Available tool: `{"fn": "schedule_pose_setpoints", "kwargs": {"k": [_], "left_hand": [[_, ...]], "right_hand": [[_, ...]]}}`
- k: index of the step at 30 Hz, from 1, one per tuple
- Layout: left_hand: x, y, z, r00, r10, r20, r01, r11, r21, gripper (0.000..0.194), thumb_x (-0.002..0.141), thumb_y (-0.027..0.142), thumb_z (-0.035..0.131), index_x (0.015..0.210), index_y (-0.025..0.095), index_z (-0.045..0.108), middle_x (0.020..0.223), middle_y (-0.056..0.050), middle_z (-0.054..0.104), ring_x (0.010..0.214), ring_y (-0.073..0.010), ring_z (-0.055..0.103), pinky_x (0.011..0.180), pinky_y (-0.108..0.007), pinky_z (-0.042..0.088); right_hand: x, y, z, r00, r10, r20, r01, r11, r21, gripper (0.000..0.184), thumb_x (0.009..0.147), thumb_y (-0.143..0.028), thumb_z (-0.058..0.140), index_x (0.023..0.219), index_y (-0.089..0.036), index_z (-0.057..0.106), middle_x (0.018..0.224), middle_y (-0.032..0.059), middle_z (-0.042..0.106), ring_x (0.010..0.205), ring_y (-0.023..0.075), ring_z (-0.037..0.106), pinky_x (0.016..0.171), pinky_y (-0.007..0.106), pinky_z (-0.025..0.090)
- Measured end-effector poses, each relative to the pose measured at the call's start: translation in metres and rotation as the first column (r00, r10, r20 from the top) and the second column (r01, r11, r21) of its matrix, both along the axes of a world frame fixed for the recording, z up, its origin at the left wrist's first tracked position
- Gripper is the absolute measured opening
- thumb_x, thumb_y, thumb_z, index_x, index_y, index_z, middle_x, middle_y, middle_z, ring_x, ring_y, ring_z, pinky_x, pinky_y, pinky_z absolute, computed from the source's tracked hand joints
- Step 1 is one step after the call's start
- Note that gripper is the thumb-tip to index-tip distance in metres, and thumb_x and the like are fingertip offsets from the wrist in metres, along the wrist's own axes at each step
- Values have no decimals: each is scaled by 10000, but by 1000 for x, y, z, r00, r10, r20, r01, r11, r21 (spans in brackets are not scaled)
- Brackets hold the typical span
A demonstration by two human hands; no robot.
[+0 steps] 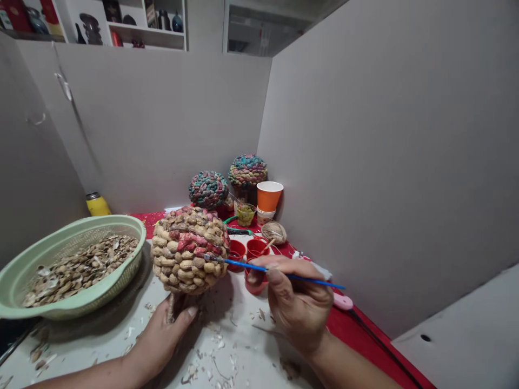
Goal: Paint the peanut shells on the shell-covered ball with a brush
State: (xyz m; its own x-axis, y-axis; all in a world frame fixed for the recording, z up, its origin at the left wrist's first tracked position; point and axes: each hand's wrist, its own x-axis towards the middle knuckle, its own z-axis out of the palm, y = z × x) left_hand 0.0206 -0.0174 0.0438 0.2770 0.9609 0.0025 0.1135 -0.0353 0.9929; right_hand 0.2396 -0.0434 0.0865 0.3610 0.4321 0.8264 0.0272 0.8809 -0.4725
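A ball covered in peanut shells (pixel 190 249) stands on a thin stem, its upper right part painted red. My left hand (pixel 164 337) is closed round the stem under the ball. My right hand (pixel 298 305) pinches a thin blue paintbrush (pixel 279 272) whose tip touches the ball's right side. Small red paint cups (pixel 251 251) sit just behind the brush.
A pale green basket (pixel 71 265) of peanut shells stands at the left, a yellow bottle (pixel 97 205) behind it. Two painted shell balls (pixel 227 181), an orange paper cup (pixel 270 195), a twine ball (pixel 274 232) and a pink tool (pixel 343 301) lie at the back and right. Grey partition walls enclose the table.
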Motion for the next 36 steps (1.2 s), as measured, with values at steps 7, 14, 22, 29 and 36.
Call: {"fn": "schedule_pose_setpoints", "kwargs": {"k": [7,14,22,29,36], "left_hand": [[-4,4,-8,999,-23,-45,25,998,58,518,763,590,753,1090,189,739,1085,-104,802,1125,-337,660,981,-373,518],[1,2,-11,997,-42,68,51,989,-140,579,670,786,719,693,250,502,418,115,395,377,-81,290,363,-207,285],[-4,15,-13,996,-58,62,59,998,-17,503,735,664,775,821,183,654,550,30,597,504,-137,462,494,-260,388],[-3,13,-6,996,-82,-23,81,995,-52,590,706,700,776,898,144,740,538,1,632,478,-134,450,449,-255,312],[-3,14,-12,988,-156,18,157,980,-120,560,687,686,800,757,136,723,520,-24,643,446,-116,458,423,-238,294]], "right_hand": [[0,9,-2,999,-24,-35,21,996,-83,86,928,-154,687,929,-233,720,889,6,784,615,127,735,561,249,637],[8,6,2,994,-16,-107,11,999,-48,59,930,-219,695,873,-231,690,817,4,774,593,144,730,501,241,596],[9,8,6,976,53,-213,-62,998,-32,32,898,-239,743,870,-242,728,782,-9,782,529,130,710,436,203,552],[9,8,-4,985,4,-170,-15,998,-64,58,910,-224,720,949,-251,755,811,9,775,573,151,735,497,238,605],[10,6,1,983,53,-175,-55,998,-7,105,936,-235,689,1004,-282,754,875,18,797,600,158,748,452,221,570]]}}
